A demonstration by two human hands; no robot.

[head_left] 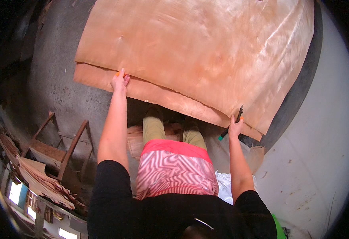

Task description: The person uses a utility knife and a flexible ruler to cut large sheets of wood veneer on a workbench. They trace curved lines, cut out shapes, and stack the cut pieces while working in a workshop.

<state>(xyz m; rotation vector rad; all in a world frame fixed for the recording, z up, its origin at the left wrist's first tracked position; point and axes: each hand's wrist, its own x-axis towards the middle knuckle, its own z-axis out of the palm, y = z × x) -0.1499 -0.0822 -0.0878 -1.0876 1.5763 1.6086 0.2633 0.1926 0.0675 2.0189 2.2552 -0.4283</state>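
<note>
A large, thin, tan-orange wood veneer sheet (190, 51) spreads out in front of me, with a lower sheet (158, 94) showing as a strip beneath its near edge. My left hand (119, 82) pinches the sheets' near edge toward the left, with orange bands on its fingers. At the right end of that edge, my right hand (235, 126) holds a slim utility knife (239, 114), dark with a green end. The knife's dark tip points away from me over the upper sheet. Whether the right fingers also grip the veneer is hard to tell.
A brown stool-like frame (69, 149) stands at the left, with loose veneer pieces (43, 179) beside it. More veneer scraps (134, 141) lie by my feet. White plastic (224, 184) rests behind my right arm. Pale floor (302, 159) extends on the right.
</note>
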